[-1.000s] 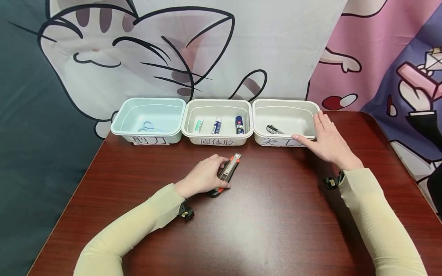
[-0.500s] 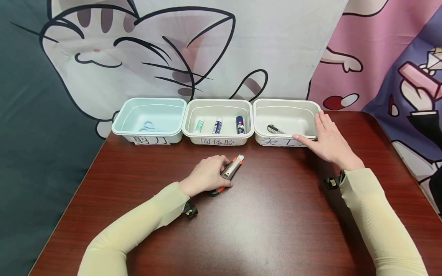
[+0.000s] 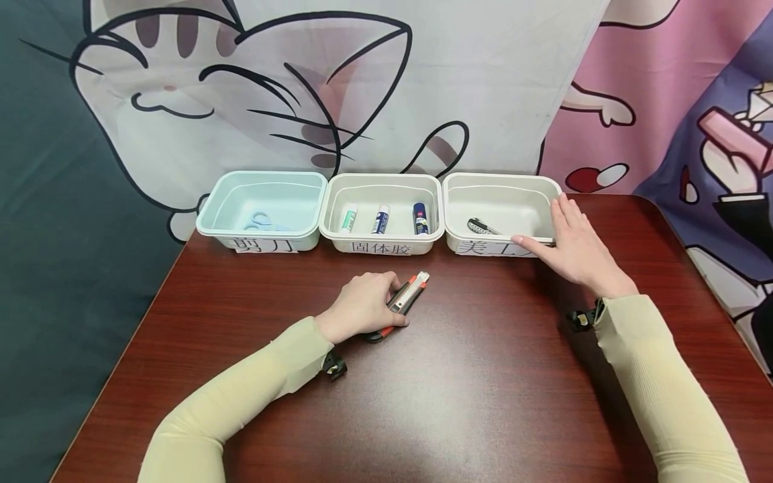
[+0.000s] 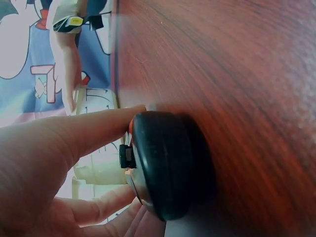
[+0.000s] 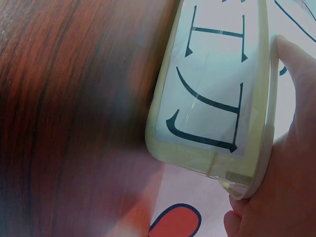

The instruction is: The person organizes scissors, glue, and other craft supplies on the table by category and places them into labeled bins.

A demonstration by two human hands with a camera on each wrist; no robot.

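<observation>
On the tabletop, my left hand (image 3: 367,306) holds an orange-and-black utility knife (image 3: 412,294) between thumb and fingers. Its metal nose points toward the bins, up and to the right. In the left wrist view the dark rounded end of the utility knife (image 4: 165,165) faces the camera, with thumb and fingers on its two sides. My right hand (image 3: 578,251) rests at the front right corner of the right-hand bin (image 3: 501,180), its fingers straight along the side. The thumb touches the front rim of the bin (image 5: 264,123). A smaller black-and-grey utility knife (image 3: 481,227) lies inside that bin.
Left of that bin stands a middle bin (image 3: 382,180) with three glue sticks, one being a dark blue glue stick (image 3: 420,219). A light blue bin (image 3: 266,178) with pale blue scissors (image 3: 261,220) is farthest left. A printed curtain (image 3: 483,80) hangs behind the table (image 3: 459,402).
My left hand has shifted slightly to the right along with the utility knife, then nearly stopped. The right hand stays at the bin's corner.
</observation>
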